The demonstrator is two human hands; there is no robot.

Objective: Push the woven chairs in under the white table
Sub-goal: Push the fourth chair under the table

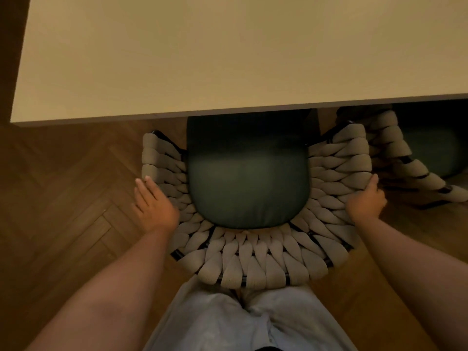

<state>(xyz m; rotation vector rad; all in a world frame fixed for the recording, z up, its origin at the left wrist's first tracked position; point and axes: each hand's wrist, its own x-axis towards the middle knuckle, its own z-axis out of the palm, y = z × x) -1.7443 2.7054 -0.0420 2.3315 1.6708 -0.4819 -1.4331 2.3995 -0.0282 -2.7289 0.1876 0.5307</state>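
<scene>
A woven chair (255,262) with a curved beige rope back and a dark green seat cushion (247,188) stands right in front of me. The front of its seat is hidden under the edge of the white table (177,59). My left hand (152,206) lies with straight fingers against the outside of the chair's left arm. My right hand (366,198) grips the woven rim of the right arm, fingers curled over its outer side. A second woven chair (405,160) stands to the right, partly under the table.
Herringbone wooden floor (63,198) lies to the left and right of the chair. The table's left corner (15,121) is at the left. My legs in light trousers (228,323) stand just behind the chair back.
</scene>
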